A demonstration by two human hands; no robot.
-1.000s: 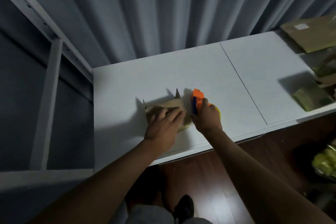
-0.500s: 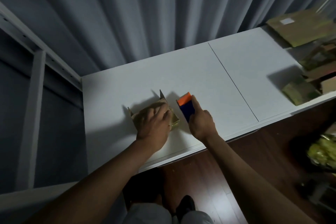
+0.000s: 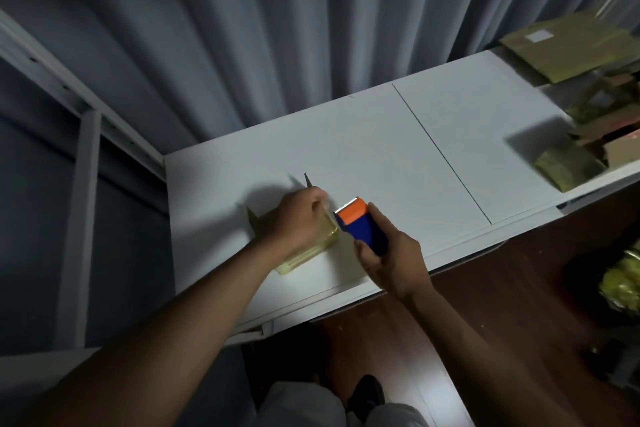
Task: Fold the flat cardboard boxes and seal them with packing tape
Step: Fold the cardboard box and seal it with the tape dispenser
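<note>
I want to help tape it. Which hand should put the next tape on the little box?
Probably the right hand: it already grips the orange-and-blue tape dispenser, toothed blade pointing forward, right beside the small cardboard box. The left hand rests on the box, holding it down.

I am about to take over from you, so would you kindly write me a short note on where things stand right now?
Left hand: rests on the small cardboard box, holding it down on the white table.
Right hand: grips the orange-and-blue tape dispenser, lifted beside the box.
Done: box folded, tape laid across its top.
Left: two end flaps stand up; more cardboard boxes wait at far right.
</note>
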